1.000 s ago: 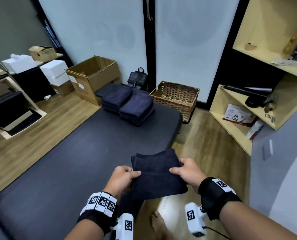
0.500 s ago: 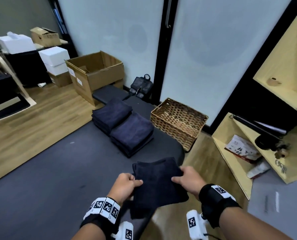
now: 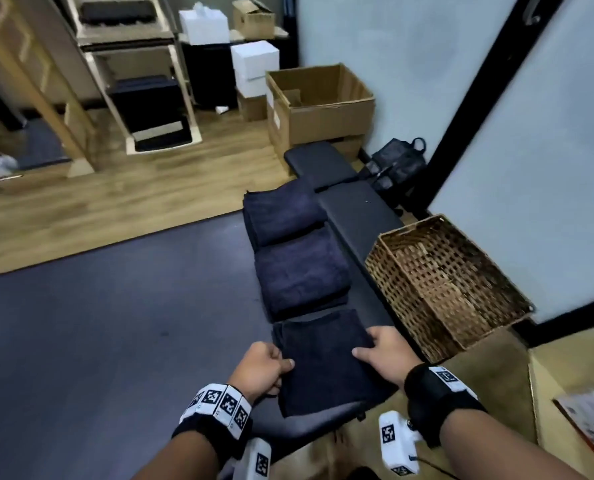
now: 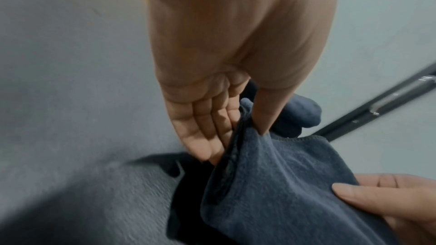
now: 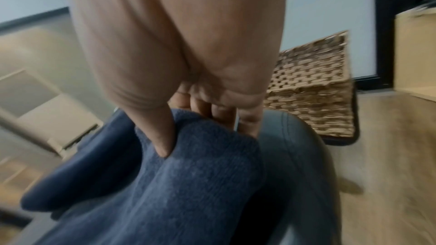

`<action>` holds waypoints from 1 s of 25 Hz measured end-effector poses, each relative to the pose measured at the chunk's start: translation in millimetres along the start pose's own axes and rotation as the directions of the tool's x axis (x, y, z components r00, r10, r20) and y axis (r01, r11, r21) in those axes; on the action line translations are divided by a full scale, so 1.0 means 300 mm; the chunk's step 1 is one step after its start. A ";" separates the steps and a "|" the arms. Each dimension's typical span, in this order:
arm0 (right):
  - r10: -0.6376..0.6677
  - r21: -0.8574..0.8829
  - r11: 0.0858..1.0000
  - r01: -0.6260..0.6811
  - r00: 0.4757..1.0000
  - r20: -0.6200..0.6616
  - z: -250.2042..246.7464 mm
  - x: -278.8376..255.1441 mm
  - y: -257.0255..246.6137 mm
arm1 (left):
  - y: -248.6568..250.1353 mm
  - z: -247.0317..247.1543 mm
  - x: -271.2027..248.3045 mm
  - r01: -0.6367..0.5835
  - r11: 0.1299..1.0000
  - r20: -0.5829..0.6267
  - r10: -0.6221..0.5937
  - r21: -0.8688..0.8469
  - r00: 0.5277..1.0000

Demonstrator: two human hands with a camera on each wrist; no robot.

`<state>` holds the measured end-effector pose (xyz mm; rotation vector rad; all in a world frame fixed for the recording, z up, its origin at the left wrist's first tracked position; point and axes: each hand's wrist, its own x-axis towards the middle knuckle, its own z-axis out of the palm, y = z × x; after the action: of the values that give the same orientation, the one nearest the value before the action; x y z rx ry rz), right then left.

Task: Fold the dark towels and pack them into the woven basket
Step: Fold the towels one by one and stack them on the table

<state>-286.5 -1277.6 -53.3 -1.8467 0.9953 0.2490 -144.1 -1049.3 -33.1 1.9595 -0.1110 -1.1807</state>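
Observation:
I hold a folded dark towel (image 3: 326,362) between both hands over the near right end of the padded bench (image 3: 115,341). My left hand (image 3: 266,368) pinches its left edge between thumb and fingers, as the left wrist view shows on the towel (image 4: 283,183). My right hand (image 3: 380,351) pinches the right edge, thumb on top of the towel (image 5: 188,183). Two stacks of folded dark towels (image 3: 299,275) lie just beyond on the bench. The woven basket (image 3: 440,282) stands to the right with nothing visible inside; its side (image 5: 311,103) shows beyond my fingers.
An open cardboard box (image 3: 319,105) and white boxes (image 3: 254,64) stand at the back. A black bag (image 3: 397,168) leans by the glass door. Wooden shelving (image 3: 139,81) fills the left; a light wood unit (image 3: 565,393) sits at the right. The floor is wood.
The held towel has come forward and now sits right behind the nearer towel stack and beside the basket. My view has swung left and downward. Both hands keep their pinch.

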 end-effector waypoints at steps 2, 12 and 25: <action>-0.017 -0.081 0.996 0.021 0.999 0.051 -0.050 0.061 0.007 | 0.019 0.072 0.001 0.017 1.000 -0.102 -0.016 0.006 0.995; -0.473 -0.597 0.575 0.559 0.823 0.315 -0.055 0.029 -0.042 | 0.023 0.222 0.001 -0.107 0.482 -0.022 0.255 0.870 0.967; -0.415 -0.661 0.226 0.715 0.685 0.599 0.098 0.014 -0.206 | -0.280 0.057 -0.248 0.159 0.819 -0.316 0.029 0.551 0.948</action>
<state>-231.7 -1244.0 -29.1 -2.8670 -0.2658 0.6447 -225.4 -970.7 -42.7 2.6819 -0.2586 -0.9221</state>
